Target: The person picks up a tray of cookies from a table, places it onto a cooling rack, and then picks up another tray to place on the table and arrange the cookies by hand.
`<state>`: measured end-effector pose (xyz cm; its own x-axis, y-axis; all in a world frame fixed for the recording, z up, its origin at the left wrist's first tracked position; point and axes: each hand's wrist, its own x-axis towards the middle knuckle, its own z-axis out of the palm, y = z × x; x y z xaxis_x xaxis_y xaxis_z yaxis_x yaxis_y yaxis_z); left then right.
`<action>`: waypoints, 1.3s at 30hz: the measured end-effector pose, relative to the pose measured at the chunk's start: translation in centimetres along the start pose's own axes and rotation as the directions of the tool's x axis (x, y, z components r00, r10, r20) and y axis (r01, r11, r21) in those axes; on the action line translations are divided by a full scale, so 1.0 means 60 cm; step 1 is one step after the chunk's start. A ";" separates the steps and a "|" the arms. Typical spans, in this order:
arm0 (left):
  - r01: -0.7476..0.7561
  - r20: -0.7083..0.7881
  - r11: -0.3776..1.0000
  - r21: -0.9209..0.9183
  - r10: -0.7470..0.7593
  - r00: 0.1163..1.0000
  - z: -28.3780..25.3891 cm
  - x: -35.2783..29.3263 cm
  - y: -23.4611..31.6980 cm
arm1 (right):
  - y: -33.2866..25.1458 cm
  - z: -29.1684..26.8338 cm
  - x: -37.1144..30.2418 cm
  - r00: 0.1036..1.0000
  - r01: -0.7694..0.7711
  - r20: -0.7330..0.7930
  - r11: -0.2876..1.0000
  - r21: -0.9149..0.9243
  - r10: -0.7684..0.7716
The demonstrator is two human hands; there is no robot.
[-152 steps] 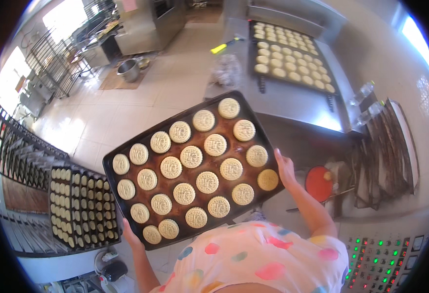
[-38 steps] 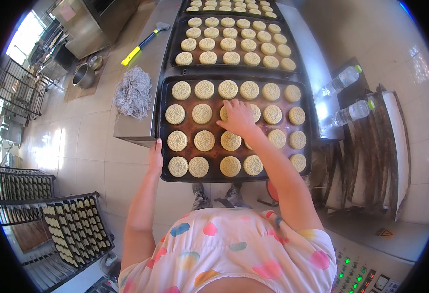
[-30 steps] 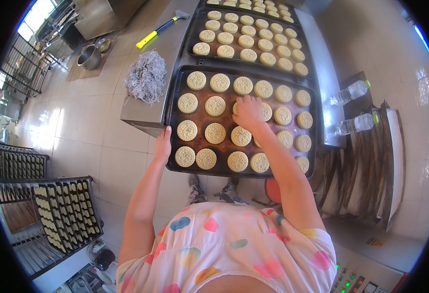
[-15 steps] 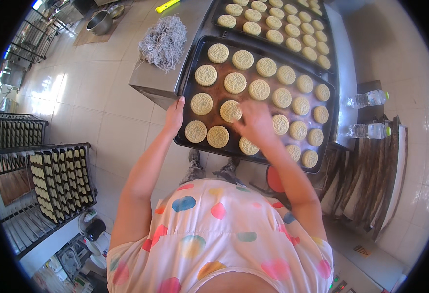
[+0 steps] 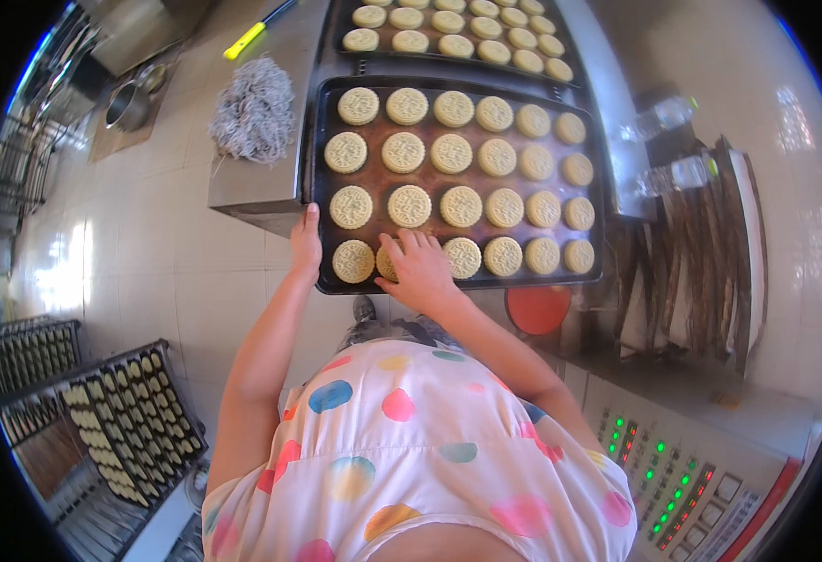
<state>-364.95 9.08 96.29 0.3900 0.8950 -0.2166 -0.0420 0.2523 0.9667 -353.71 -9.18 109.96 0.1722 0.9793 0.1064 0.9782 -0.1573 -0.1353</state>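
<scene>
A dark baking tray (image 5: pixel 379 178) lies before me, with rows of pale round pastries (image 5: pixel 410 206) stamped with a pattern and crimped at the edge. My left hand (image 5: pixel 306 248) grips the tray's left rim near its front corner, thumb up along the edge. In the nearest row, the second pastry from the left (image 5: pixel 387 266) is partly covered by my right hand (image 5: pixel 422 270), whose fingers curl over it and touch its edge. The pastry beside it on the left sits fully in sight.
Another tray of pastries (image 5: pixel 458 64) is behind. A bundle of grey string (image 5: pixel 253 110) and a yellow-handled tool (image 5: pixel 245 41) lie on the metal table. Two clear bottles (image 5: pixel 678 176) stand at right, a red round seat (image 5: pixel 537 309) below. Racked trays (image 5: pixel 135 421) are at lower left; a lit control panel (image 5: pixel 664 468), lower right.
My right hand has moved from the tray's middle to the nearest row's second pastry. The pastries now sit in straighter rows. My left hand stays on the rim, and the view has shifted.
</scene>
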 end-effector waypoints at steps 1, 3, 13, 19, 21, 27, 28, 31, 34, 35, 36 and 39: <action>0.001 0.020 1.000 -0.018 -0.001 1.000 -0.001 -0.004 0.007 | -0.005 0.003 -0.001 1.000 -0.007 -0.014 1.000 -0.009 0.007; -0.014 0.026 0.999 -0.041 0.015 1.000 0.002 0.000 0.002 | -0.011 0.007 0.000 1.000 -0.023 0.017 0.999 -0.049 0.024; 0.065 0.126 0.981 -0.183 -0.042 0.991 -0.007 -0.002 0.019 | -0.026 0.007 0.000 0.998 -0.050 -0.032 0.992 -0.116 0.046; 0.054 0.069 0.992 -0.113 -0.046 0.997 0.009 -0.008 0.026 | -0.007 -0.023 -0.025 0.969 -0.118 -0.216 0.992 0.032 0.123; 0.049 0.058 0.995 -0.091 -0.044 0.997 0.010 -0.008 0.034 | 0.018 -0.012 -0.053 0.939 -0.099 -0.320 0.990 0.097 0.125; 0.155 0.093 0.977 -0.147 -0.143 0.985 -0.010 -0.014 0.019 | 0.101 -0.018 -0.198 0.740 -0.464 -0.195 0.699 0.544 0.644; 0.190 0.099 0.974 -0.125 -0.178 0.979 -0.020 -0.025 0.016 | 0.123 -0.018 -0.224 0.652 -0.543 -0.105 0.558 0.628 0.751; 0.174 0.086 0.983 -0.067 -0.168 0.982 -0.040 -0.071 -0.009 | 0.196 -0.022 -0.296 0.302 -0.388 -0.041 0.162 0.907 0.952; 0.245 0.166 0.969 -0.018 -0.239 0.957 -0.045 -0.129 0.001 | 0.287 -0.009 -0.374 0.056 -0.177 -0.167 0.175 0.969 0.984; 0.290 0.203 0.957 -0.004 -0.283 0.937 -0.042 -0.146 0.010 | 0.311 -0.004 -0.389 0.009 -0.204 -0.207 0.204 0.957 0.978; 0.278 0.132 0.960 -0.003 -0.276 0.952 -0.031 -0.148 0.010 | 0.344 -0.007 -0.392 -0.027 -0.229 -0.253 0.240 0.943 0.967; 0.252 -0.057 0.967 -0.038 -0.254 0.966 -0.011 -0.146 0.002 | 0.409 -0.001 -0.395 -0.073 -0.218 -0.200 0.181 0.959 0.977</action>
<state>-368.95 1.52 98.20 0.3347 0.8211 -0.4623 0.0228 0.4834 0.8751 -333.78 -36.26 104.20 0.9664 -0.2505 0.0575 0.0281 -0.1197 -0.9924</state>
